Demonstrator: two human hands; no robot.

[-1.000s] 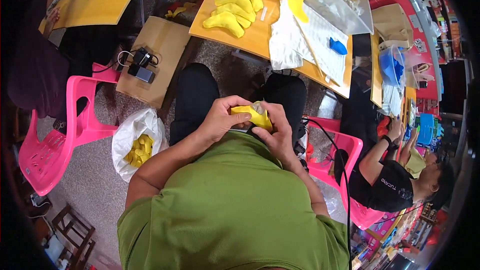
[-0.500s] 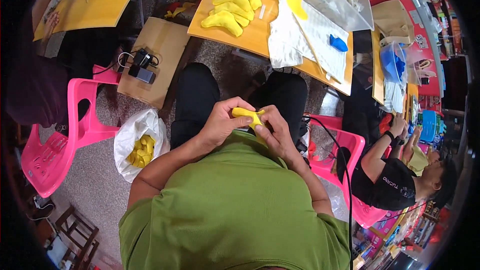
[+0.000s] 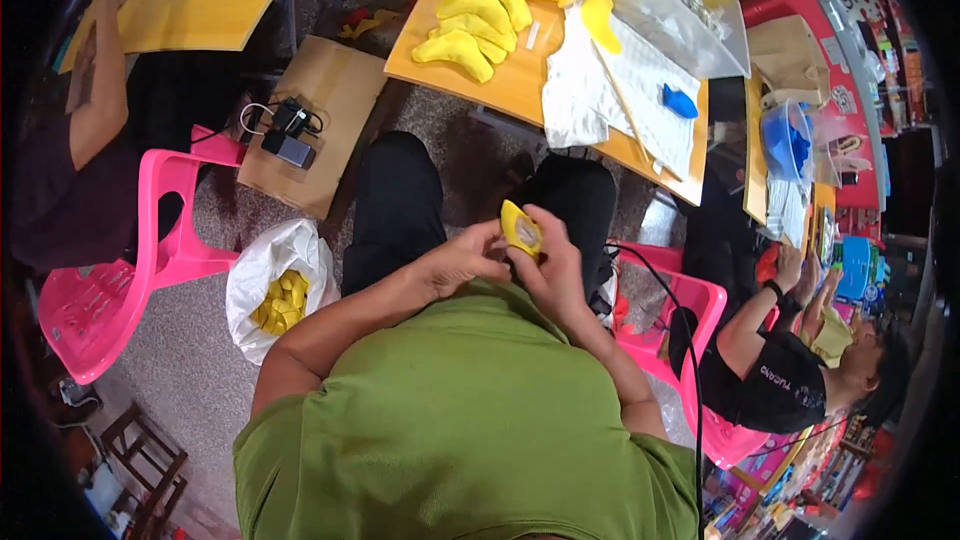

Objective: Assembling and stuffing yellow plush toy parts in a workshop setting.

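Observation:
My right hand (image 3: 556, 268) grips a small yellow fabric piece (image 3: 510, 214) over my lap, thumb on its near side. A pale, whitish patch shows in the middle of the piece, perhaps filling in an opening. Just left of it is my left hand (image 3: 462, 260), its fingers curled in beside the piece's left edge. Whether those fingers hold anything is hidden. On the table (image 3: 420, 62) ahead lie several plump yellow banana-shaped fabric pieces (image 3: 476, 22). A flatter yellow piece (image 3: 601, 24) rests at the top of a white cloth (image 3: 575, 105).
A thin stick (image 3: 622, 105) and a blue piece (image 3: 679, 101) lie on the cloth, near a clear bin (image 3: 690, 20). At my left stand a white sack (image 3: 315, 285) of yellow pieces, a cardboard box (image 3: 345, 90) and a pink chair (image 3: 150, 230). A co-worker (image 3: 765, 375) sits right.
The yellow piece has been turned up in my right hand, so its pale patch now shows. My left hand has slipped off its left end. The person at far left has shifted an arm.

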